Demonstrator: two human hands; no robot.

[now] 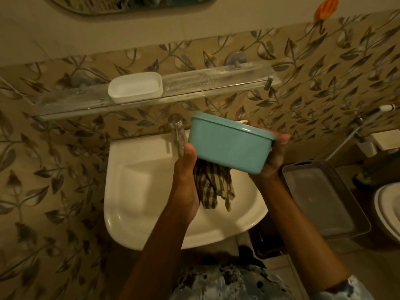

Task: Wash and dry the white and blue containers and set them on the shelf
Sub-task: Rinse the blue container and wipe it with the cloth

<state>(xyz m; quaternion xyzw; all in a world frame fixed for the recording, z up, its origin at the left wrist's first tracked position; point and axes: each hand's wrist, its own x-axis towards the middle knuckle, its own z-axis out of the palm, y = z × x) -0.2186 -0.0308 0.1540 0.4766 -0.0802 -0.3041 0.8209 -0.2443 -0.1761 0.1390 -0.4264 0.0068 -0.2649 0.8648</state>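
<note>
Blue container (pixel 229 146) between both hands

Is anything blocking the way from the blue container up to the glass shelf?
Nothing visible. The blue container is below the shelf, whose stretch right of the white container lies bare.

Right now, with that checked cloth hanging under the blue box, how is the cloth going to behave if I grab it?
Probably floppy: the checked cloth droops in loose folds from the left hand below the blue container. It looks thin, so likely light. Its ends dangle over the sink and may drag or snag there.
</note>
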